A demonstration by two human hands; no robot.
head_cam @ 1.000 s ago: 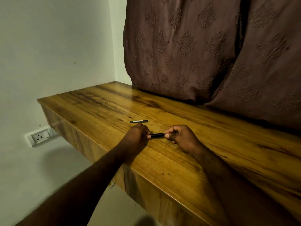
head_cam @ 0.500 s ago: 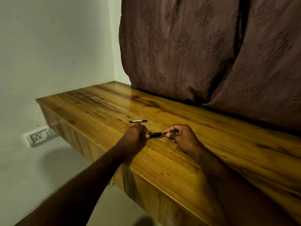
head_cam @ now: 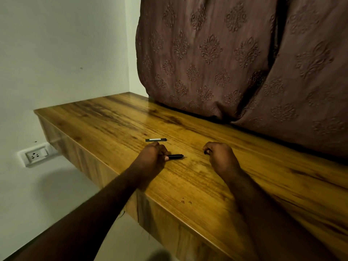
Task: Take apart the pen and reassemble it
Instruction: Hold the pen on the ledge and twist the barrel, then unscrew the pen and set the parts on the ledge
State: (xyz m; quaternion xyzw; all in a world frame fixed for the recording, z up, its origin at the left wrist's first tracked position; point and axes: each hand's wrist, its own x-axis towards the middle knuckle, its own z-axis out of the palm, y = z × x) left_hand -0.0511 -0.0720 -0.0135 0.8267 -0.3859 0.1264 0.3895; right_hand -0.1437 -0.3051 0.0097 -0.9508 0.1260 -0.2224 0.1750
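My left hand (head_cam: 152, 157) is closed on a black pen body (head_cam: 175, 157) that sticks out to the right, its tip showing. My right hand (head_cam: 219, 154) is apart from it, to the right, fingers curled around a small dark pen piece (head_cam: 205, 152) that barely shows. The pen's cap (head_cam: 156, 139), black with a pale band, lies flat on the wooden shelf (head_cam: 188, 185) just beyond my left hand.
Two brown patterned cushions (head_cam: 216, 59) lean along the back of the shelf. A white wall with a socket (head_cam: 35, 155) is on the left, below the shelf's left edge. The shelf's front edge runs diagonally under my forearms.
My hands were joined on the pen; now the right hand has pulled away to the right with a small piece, leaving the pen body in the left hand.
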